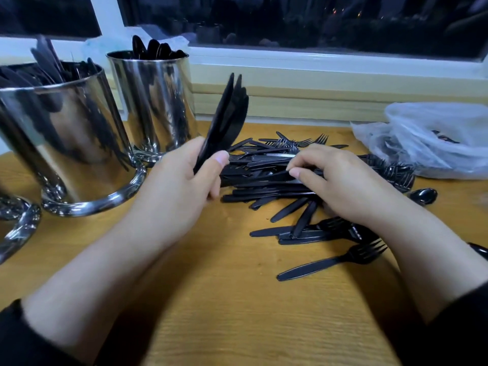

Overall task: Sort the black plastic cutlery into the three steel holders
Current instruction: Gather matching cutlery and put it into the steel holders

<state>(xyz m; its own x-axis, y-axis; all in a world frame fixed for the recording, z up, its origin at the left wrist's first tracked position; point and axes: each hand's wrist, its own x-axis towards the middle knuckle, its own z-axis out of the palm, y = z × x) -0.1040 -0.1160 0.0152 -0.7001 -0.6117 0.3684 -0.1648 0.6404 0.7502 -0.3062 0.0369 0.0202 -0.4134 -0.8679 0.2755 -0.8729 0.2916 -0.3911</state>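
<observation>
Two steel holders (66,133) fully seen, a third's base, one plastic bag (435,138), two hands (179,186)

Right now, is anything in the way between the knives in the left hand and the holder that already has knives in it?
Nothing visible blocks them. The left hand holds the bunch of knives upright, just right of the steel holders. The knife holder stands to the left with an open top; the spoon holder sits behind, off the path.
</observation>
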